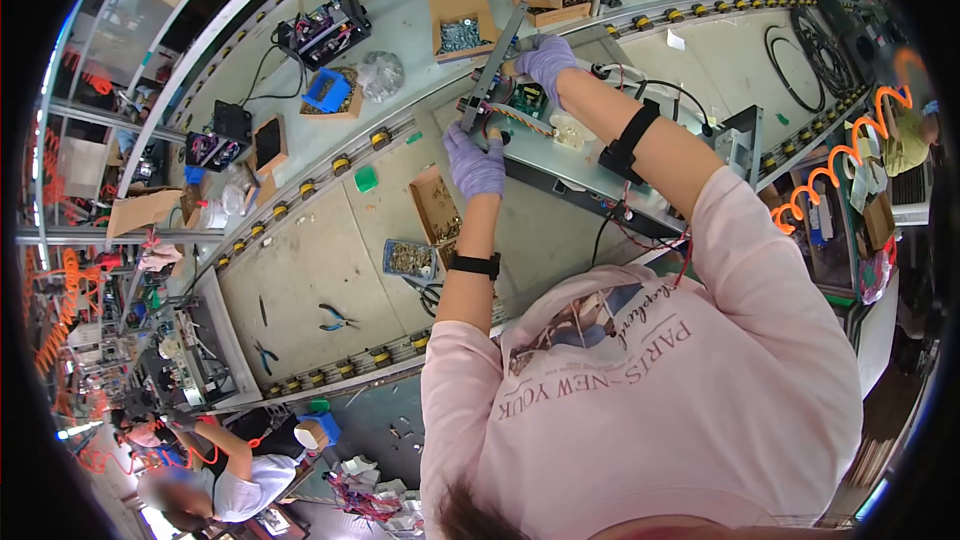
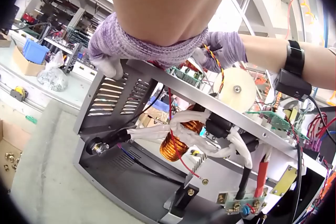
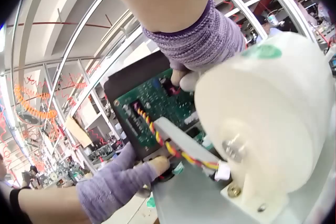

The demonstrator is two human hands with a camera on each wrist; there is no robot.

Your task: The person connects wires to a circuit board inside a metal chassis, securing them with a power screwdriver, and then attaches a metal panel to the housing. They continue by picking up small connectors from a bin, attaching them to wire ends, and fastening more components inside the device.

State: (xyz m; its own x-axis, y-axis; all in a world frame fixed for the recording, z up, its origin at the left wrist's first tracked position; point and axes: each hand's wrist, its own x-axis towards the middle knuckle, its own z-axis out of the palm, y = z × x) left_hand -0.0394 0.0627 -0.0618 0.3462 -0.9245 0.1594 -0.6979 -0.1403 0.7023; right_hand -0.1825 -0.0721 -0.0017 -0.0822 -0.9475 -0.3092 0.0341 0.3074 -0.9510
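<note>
Both hands wear purple knit gloves with pale fingertips. A dark grey metal panel (image 1: 497, 65), seen nearly edge-on in the head view, stands at the end of an open metal chassis (image 1: 585, 165). My left hand (image 1: 475, 162) grips the panel's near end, and my right hand (image 1: 547, 62) holds its far end, thumb on the inner face. A green circuit board (image 3: 152, 106) sits on that inner face, with a twisted red, yellow and black cable (image 3: 170, 148) running from it. Beside it stands a white round part (image 3: 257, 113). Copper coils (image 2: 176, 142) and thick sleeved leads lie inside the chassis.
Boxes of screws (image 1: 460, 35) and blue bins (image 1: 327, 90) stand along the far bench. A screw tray (image 1: 410, 258), a cardboard box (image 1: 435, 205) and pliers (image 1: 337, 318) lie left of the chassis. Roller rails (image 1: 340, 165) border the work surface. Another person (image 1: 245, 480) works at lower left.
</note>
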